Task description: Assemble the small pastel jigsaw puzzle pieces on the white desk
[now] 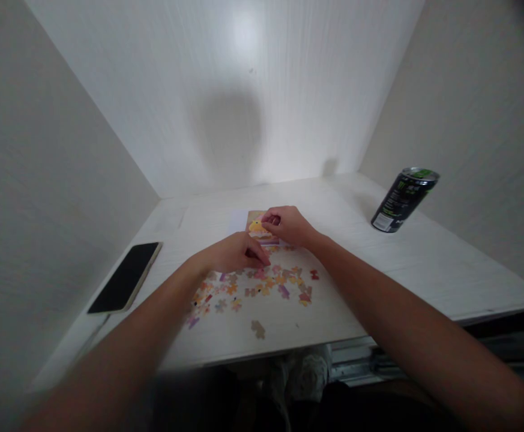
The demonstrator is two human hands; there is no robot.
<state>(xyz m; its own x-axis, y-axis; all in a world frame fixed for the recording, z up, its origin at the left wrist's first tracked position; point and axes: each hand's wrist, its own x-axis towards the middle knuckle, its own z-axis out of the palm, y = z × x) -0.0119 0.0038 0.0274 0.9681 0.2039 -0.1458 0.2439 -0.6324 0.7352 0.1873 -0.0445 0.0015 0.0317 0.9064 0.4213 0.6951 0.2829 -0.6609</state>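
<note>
Loose jigsaw puzzle pieces (271, 281) in pink, orange, yellow and purple lie scattered on the white table. Over their far side is my left hand (234, 252), its fingers drawn together and pointing down at the pink pieces. Whether a piece is between those fingertips is hidden. Behind the pieces lies a picture card (255, 225) with a yellow figure on it. My right hand (289, 223) rests over the card's right part, fingers curled and thumb against them. Anything in that pinch is too small to make out.
A dark phone (126, 277) lies at the left. Toward the right stands a black and green drink can (403, 201). White panels (243, 90) enclose the table (325, 327) at the back and both sides. One brown piece (258, 329) lies near the front edge.
</note>
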